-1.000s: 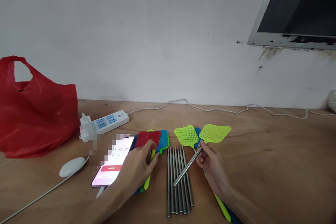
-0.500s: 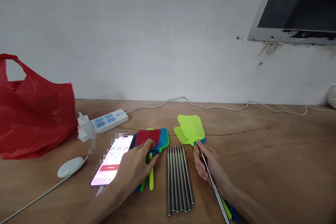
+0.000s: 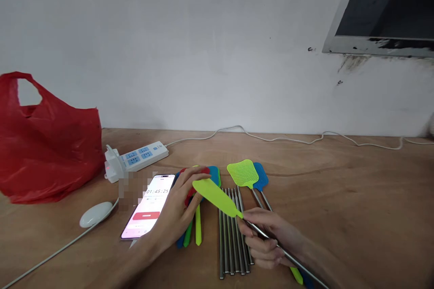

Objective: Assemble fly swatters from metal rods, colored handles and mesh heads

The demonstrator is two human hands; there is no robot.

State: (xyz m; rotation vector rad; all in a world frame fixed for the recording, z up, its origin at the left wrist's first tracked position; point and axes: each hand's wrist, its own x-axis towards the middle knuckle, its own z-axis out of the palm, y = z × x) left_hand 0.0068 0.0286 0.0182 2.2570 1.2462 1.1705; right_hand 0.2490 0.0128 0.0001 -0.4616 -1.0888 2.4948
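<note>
My right hand (image 3: pixel 267 239) grips the metal rod of a lime-green fly swatter (image 3: pixel 215 196), whose head is raised and tilted toward the left. My left hand (image 3: pixel 176 216) rests with fingers spread flat on a pile of swatter heads (image 3: pixel 213 175) in red, blue and green, with loose green and blue handles beneath it. Between my hands lies a row of several bare steel rods (image 3: pixel 232 244). Two assembled swatters, one green (image 3: pixel 243 174) and one blue (image 3: pixel 261 177), lie just beyond my right hand.
A lit phone (image 3: pixel 149 205) lies left of my left hand. Further left are a white mouse (image 3: pixel 95 213), a power strip (image 3: pixel 135 159) and a red plastic bag (image 3: pixel 44 144). A white cable (image 3: pixel 288 137) runs along the wall; a dark framed panel (image 3: pixel 383 9) hangs top right.
My right hand drew back toward me and swung the green swatter's head left, over the steel rods. The left hand stayed on the pile, its fingers now stretched further.
</note>
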